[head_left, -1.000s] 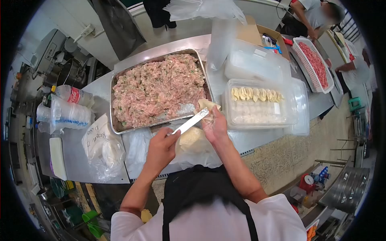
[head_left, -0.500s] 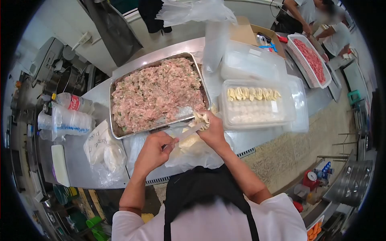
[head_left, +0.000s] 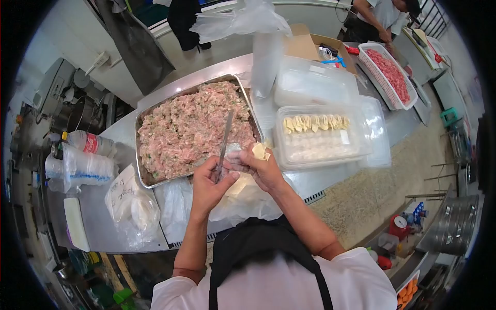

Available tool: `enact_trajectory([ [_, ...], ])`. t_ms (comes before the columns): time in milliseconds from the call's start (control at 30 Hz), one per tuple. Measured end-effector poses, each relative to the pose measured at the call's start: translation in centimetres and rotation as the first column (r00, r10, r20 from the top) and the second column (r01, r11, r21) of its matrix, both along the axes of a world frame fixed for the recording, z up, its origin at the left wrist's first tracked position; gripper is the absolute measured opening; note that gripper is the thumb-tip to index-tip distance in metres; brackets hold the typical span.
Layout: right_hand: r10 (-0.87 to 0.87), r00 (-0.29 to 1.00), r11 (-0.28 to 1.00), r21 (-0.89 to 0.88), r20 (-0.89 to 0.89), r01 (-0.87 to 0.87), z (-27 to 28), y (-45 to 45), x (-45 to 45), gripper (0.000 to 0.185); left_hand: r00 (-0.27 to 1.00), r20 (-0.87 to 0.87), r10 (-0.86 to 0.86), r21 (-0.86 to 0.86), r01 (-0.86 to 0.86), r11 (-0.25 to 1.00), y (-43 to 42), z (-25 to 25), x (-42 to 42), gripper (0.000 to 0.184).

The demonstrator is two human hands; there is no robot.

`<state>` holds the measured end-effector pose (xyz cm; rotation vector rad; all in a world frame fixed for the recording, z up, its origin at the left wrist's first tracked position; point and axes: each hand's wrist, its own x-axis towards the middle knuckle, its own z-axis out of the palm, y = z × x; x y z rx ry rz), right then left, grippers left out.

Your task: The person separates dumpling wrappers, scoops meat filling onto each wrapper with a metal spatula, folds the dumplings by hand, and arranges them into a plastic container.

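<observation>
My left hand [head_left: 209, 181] grips a narrow flat metal spreading blade [head_left: 226, 135], its tip pointing up over the minced filling. A thin pale dough wrapper [head_left: 261, 151], partly folded, sits in the closed fingers of my right hand [head_left: 263, 170]. Both hands are close together at the near edge of the metal tray [head_left: 135, 147], which holds a thick layer of pinkish minced meat [head_left: 191, 124] flecked with green. Under my hands, pale wrappers [head_left: 240, 187] lie on a plastic bag [head_left: 227, 211]. To the right, a clear plastic box [head_left: 320, 160] has a row of pleated dumplings [head_left: 316, 123] over whitish rows.
Clear lids [head_left: 315, 85] and a cardboard box [head_left: 299, 44] stand behind the plastic box. At right is a white basket [head_left: 411, 106] of red minced meat, with another person [head_left: 374, 18] beyond. Bottles [head_left: 90, 143] and a tied plastic bag [head_left: 134, 204] occupy the left side.
The blade has swung from pointing right at the right hand to pointing up over the tray. My left hand has come nearer the right one. The view has shifted slightly.
</observation>
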<state>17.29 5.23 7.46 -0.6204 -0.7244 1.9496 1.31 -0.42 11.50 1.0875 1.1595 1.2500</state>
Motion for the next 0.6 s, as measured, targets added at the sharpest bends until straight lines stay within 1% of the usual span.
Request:
enact_trajectory([
  [33, -0.006, 1.0, 1.0, 0.0, 0.003, 0.006, 0.7, 0.2, 0.2, 0.014, 1.0, 0.003, -0.006, 0.0, 0.006, 1.0, 0.2, 0.0, 0.6, 0.021],
  [67, 0.012, 0.987, 0.986, -0.162, -0.162, -0.038, 1.3, 0.5, 0.3, 0.018, 1.0, -0.008, 0.006, 0.004, -0.006, 1.0, 0.4, -0.1, 1.1, 0.021],
  [100, 0.0, 0.946, 0.945, -0.309, -0.323, -0.106, 1.6, 0.6, 0.5, 0.022, 1.0, -0.019, 0.018, 0.009, -0.018, 1.0, 0.5, -0.1, 1.5, 0.021],
  [133, -0.007, 0.948, 0.946, -0.308, -0.319, -0.097, 1.5, 0.6, 0.6, 0.022, 1.0, -0.014, 0.01, 0.01, -0.01, 1.0, 0.6, -0.1, 1.6, 0.021],
  [200, -0.055, 0.94, 0.942, -0.331, -0.336, -0.063, 1.0, 0.7, 1.2, 0.033, 0.979, -0.205, -0.013, 0.04, 0.022, 0.999, 1.0, -0.3, 1.6, 0.025],
  [233, -0.084, 0.941, 0.942, -0.334, -0.327, -0.032, 0.2, 0.6, 1.9, 0.033, 0.98, -0.196, -0.042, 0.037, 0.051, 0.998, 1.1, -0.5, 1.4, 0.025],
  [300, -0.135, 0.954, 0.981, -0.174, -0.269, 0.09, -1.1, 0.7, 4.2, 0.037, 0.963, -0.268, -0.032, 0.024, 0.04, 0.999, 1.9, -1.0, 0.6, 0.031],
  [333, -0.238, 0.95, 0.97, -0.101, -0.203, 0.222, 0.7, 0.3, 5.3, 0.04, 0.964, -0.259, -0.065, 0.027, 0.074, 0.997, 2.6, -1.0, 0.2, 0.031],
  [367, -0.268, 0.943, 0.962, -0.099, -0.197, 0.253, 1.2, 0.2, 6.9, 0.04, 0.951, -0.306, -0.054, 0.043, 0.07, 0.997, 3.3, -0.8, -0.4, 0.034],
  [400, -0.344, 0.934, 0.939, -0.002, -0.099, 0.345, 1.7, 0.1, 9.3, 0.039, 0.935, -0.352, -0.036, 0.062, 0.062, 0.996, 4.0, -0.4, -0.2, 0.037],
  [433, -0.42, 0.908, 0.903, 0.1, -0.008, 0.418, 2.5, 0.0, 11.3, 0.038, 0.936, -0.348, -0.055, 0.064, 0.083, 0.995, 4.7, 0.8, 0.7, 0.037],
  [467, -0.565, 0.814, 0.825, 0.126, 0.134, 0.551, 3.5, -0.1, 13.1, 0.039, 0.867, -0.491, -0.088, 0.037, 0.121, 0.992, 5.6, 2.3, 1.4, 0.039],
  [500, -0.682, 0.681, 0.728, 0.167, 0.266, 0.665, 4.8, -0.1, 14.8, 0.04, 0.774, -0.623, -0.117, 0.005, 0.153, 0.988, 6.5, 4.2, 2.1, 0.041],
  [533, -0.712, 0.617, 0.7, 0.258, 0.337, 0.666, 5.4, 0.0, 17.1, 0.038, 0.709, -0.69, -0.146, -0.002, 0.199, 0.98, 7.4, 6.2, 3.8, 0.041],
  [567, -0.738, 0.543, 0.671, 0.347, 0.401, 0.655, 5.9, 0.3, 19.5, 0.035, 0.708, -0.689, -0.155, 0.0, 0.213, 0.977, 8.7, 6.1, 5.2, 0.041],
  [600, -0.759, 0.498, 0.641, 0.346, 0.419, 0.685, 6.3, 0.8, 21.5, 0.035, 0.596, -0.794, -0.119, 0.136, 0.365, 0.921, 10.2, 5.6, 6.5, 0.038],
])
